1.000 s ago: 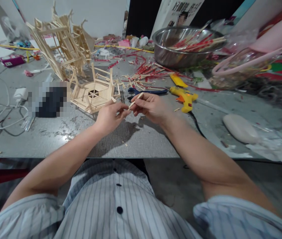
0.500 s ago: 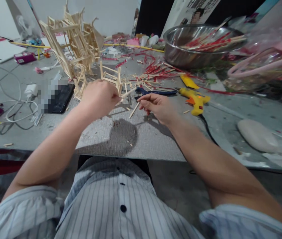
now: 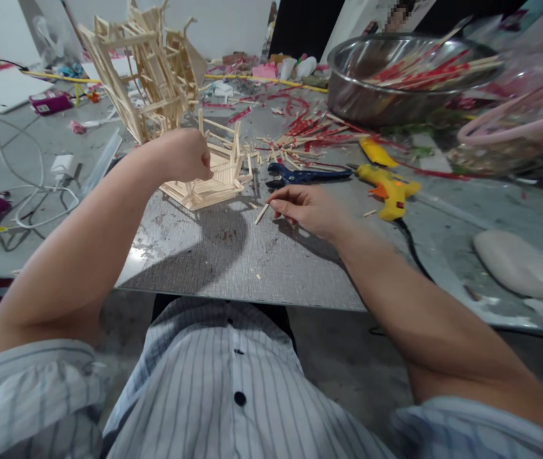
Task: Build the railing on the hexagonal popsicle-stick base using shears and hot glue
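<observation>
A: Going by the head cam, what's the right hand [image 3: 302, 210] got?

B: A short stick [image 3: 262, 213]. Thumb and fingertips are pinched on its upper end, other fingers loosely curled. The rest slants down toward the near edge of the desk [image 3: 223, 255]. My guess is that gripping just one end leaves the other free. Can't tell if the tip touches down.

A: And the left hand [image 3: 187, 156]?

B: Curled, knuckles up, over the base [image 3: 211, 185]. Fingertips are mostly tucked away, so no clue how far apart they are, whether anything's in there, or whether it's touching the base.

A: Where's the base sitting?

B: Flat on the desk, set back from the near edge, little posts sticking up off it. Probably parked there so the left hand can get at it while the right has bare desk in front. The tower [image 3: 151, 76] is behind it, toward the far edge.

A: Tools?

B: Pliers [image 3: 307, 176] just past the right hand. Glue gun [image 3: 393, 191] further toward the right edge, handle toward the near edge, so I'd say handy for a right-hand grab. Loose pile [image 3: 307, 134] of sticks behind the pliers, and the bowl [image 3: 371, 108] with more near the far edge, likely there to save working room.
</observation>
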`<state>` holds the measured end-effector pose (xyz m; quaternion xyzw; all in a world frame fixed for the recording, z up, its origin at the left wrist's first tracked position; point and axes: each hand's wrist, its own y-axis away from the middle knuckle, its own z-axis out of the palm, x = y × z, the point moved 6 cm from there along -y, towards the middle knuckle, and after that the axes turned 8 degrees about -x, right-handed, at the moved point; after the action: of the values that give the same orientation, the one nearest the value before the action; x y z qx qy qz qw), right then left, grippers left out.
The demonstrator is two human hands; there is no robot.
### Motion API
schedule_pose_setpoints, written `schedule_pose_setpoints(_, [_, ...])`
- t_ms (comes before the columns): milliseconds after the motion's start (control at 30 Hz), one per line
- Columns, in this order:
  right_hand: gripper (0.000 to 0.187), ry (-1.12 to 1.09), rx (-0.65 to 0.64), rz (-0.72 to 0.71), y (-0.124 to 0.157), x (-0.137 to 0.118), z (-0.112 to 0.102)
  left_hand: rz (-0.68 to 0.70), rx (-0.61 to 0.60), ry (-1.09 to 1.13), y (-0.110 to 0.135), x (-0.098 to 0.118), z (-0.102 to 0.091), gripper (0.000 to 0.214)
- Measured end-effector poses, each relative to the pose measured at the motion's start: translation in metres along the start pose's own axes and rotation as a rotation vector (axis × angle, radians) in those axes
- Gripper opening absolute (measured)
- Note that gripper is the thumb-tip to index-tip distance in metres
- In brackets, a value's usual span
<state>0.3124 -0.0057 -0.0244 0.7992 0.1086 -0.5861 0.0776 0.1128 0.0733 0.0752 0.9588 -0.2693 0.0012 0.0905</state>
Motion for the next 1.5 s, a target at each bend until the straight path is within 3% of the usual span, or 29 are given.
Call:
schedule_pose_setpoints(167, [0.022,-0.005,-0.014,0.009,0.0,0.003,-0.001,0.154,-0.043,0.039,-0.013,-0.007,0.009,0.015])
schedule_pose_setpoints(500, [0.018,0.019,-0.016,0.039,0.002,0.005,0.0,0.16,-0.173,0.066,-0.009,0.0,0.012,0.017])
schedule_pose_setpoints(800, [0.018,0.01,-0.04,0.018,0.002,0.002,0.001,0.173,-0.126,0.112,-0.01,-0.007,0.017,0.018])
schedule_pose_setpoints(1033, [0.029,0.0,-0.037,-0.01,0.002,0.001,0.002,0.136,-0.131,0.104,-0.006,-0.004,0.016,0.015])
schedule_pose_setpoints(1500, [0.018,0.007,-0.058,0.029,0.001,0.005,0.002,0.115,-0.147,0.196,-0.005,-0.007,0.018,0.014])
